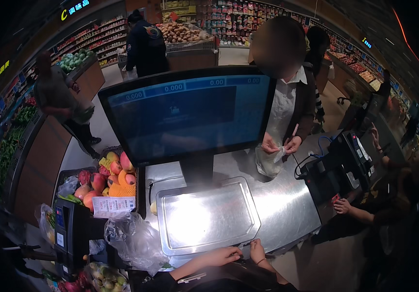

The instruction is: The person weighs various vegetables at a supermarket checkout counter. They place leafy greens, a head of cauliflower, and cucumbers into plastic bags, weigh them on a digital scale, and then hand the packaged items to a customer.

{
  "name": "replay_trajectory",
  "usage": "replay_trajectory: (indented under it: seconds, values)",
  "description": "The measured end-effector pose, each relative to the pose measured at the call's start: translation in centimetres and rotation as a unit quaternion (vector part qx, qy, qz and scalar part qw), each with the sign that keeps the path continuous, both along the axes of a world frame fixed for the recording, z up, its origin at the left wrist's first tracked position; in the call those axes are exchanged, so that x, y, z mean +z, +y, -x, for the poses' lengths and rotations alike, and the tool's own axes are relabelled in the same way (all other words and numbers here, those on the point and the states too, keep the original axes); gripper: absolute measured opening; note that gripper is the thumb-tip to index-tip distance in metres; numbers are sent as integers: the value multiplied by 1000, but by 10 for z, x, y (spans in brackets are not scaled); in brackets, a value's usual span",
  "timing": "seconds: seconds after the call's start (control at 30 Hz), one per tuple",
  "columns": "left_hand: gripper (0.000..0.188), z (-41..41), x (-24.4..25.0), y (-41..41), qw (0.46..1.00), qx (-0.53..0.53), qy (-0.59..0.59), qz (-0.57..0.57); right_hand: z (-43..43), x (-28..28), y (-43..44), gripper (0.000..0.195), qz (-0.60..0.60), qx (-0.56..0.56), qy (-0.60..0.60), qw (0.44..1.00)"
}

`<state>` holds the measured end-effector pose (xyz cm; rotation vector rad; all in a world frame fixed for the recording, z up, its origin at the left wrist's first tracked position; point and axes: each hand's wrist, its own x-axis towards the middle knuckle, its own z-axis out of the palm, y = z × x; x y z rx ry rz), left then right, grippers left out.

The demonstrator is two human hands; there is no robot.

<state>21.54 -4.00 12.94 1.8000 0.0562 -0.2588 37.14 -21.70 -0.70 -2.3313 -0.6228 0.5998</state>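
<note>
My left hand (227,254) rests at the near edge of a bare metal weighing tray (209,219), its fingers loosely curled. Just to its right, my right hand (257,250) is bent at the edge of the steel counter (286,208); whether it holds something cannot be made out. Behind the tray stands a scale's display screen (191,116) showing zeros. Beyond the counter, a person in a dark jacket holds the gathered top of a clear plastic bag (269,162) in both hands.
Left of the tray lie crumpled clear bags (132,237), a crate of mangoes and dragon fruit (98,182) with a printed paper (114,207), and a black label printer (71,233). Another black machine (341,164) stands at right, beside a co-worker's hand. Several people stand around.
</note>
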Motion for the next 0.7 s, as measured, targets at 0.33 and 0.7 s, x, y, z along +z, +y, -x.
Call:
replay_trajectory:
  seconds: [0.33, 0.7]
  values:
    - [31, 2, -5, -1, 1000, 7, 0, 2, 7, 2, 1, 20, -64, -1, 53, 997]
    - [36, 1, 4, 2, 999, -22, 46, -15, -1, -19, -8, 16, -67, 150, 59, 985]
